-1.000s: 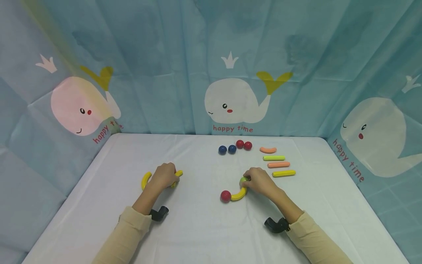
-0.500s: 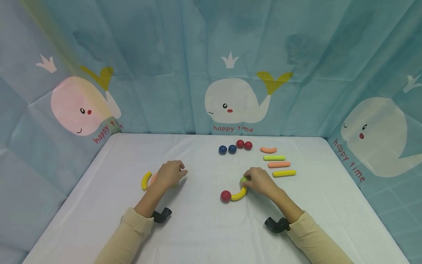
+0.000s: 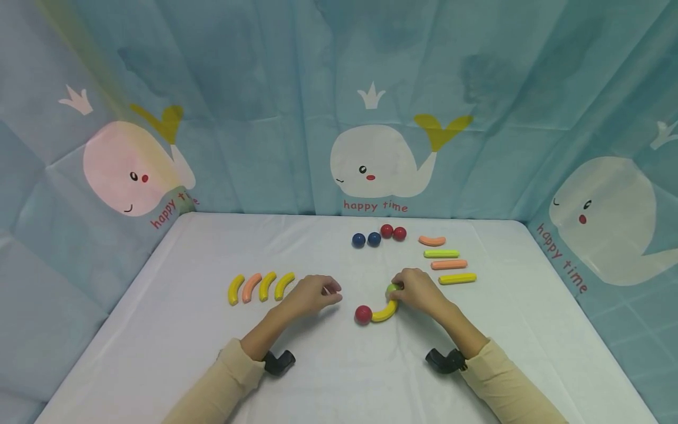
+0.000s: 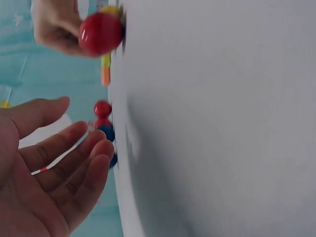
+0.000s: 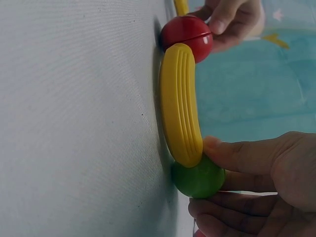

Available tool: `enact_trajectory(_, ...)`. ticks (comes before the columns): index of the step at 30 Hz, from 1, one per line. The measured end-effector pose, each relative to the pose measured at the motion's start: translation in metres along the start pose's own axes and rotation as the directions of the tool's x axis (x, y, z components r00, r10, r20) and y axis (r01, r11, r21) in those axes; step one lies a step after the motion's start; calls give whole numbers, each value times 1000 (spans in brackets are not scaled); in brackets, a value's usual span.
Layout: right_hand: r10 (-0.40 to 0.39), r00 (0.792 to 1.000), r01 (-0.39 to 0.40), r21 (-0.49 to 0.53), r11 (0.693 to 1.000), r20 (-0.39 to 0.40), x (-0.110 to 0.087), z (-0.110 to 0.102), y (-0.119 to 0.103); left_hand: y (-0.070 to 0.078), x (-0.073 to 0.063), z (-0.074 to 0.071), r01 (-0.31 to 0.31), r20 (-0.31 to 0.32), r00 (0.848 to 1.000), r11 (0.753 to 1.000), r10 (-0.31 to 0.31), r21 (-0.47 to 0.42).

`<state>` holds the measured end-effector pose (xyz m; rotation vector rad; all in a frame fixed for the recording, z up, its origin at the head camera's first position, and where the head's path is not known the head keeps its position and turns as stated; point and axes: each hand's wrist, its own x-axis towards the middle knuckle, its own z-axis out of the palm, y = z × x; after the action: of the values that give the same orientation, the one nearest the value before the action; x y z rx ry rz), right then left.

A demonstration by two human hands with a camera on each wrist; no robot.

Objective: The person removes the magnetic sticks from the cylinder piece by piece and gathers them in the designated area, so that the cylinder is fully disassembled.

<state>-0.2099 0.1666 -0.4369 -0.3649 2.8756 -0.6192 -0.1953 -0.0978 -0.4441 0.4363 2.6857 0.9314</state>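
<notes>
My left hand (image 3: 311,294) is over the table, left of the red ball (image 3: 363,314), holding nothing; its fingers are loosely bent in the left wrist view. With thumb and fingers, my right hand (image 3: 418,291) holds the green ball (image 5: 196,180). A curved yellow stick (image 5: 178,106) touches this ball at one end and the red ball at the other, so the three form a short chain on the table. My right fingers partly cover the green ball in the head view.
Several curved sticks, yellow (image 3: 267,287) and orange (image 3: 251,288), lie in a row at left. Two blue balls (image 3: 358,240) and two small red balls (image 3: 399,234) sit at the back. Straight sticks (image 3: 449,265) and a curved orange one (image 3: 432,241) lie back right.
My left hand has let go of a curved yellow stick at the row's right end and moved right toward the red ball, uncovering the row. My right hand stays on the green ball.
</notes>
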Motion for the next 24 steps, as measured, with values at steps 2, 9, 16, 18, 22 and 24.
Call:
enact_trajectory(2, 1, 1000, -1, 2, 1000, 1, 0, 0, 0, 4, 0, 4, -27, 35, 999, 999, 28, -24)
enact_trajectory(9, 3, 1000, -3, 4, 1000, -6, -1, 0, 0, 19, 0, 17, -68, 122, 990, 996, 74, -60)
enact_trajectory(16, -7, 1000, 7, -2, 1000, -9, -1, 1, 1, 31, 0, 28, -86, 157, 984, 996, 89, -31)
enact_trajectory(18, -9, 1000, 9, 1, 1000, -9, -1, 1, 2, 33, 0, 29, -94, 157, 983, 995, 96, -19)
enact_trajectory(22, -11, 1000, 11, 2, 1000, -11, 0, 1, 2, 38, 1, 31, -92, 152, 984, 996, 90, 7)
enact_trajectory(24, -7, 1000, 7, 5, 1000, -11, 0, 1, 1, 39, 1, 33, -88, 153, 985, 996, 84, 20)
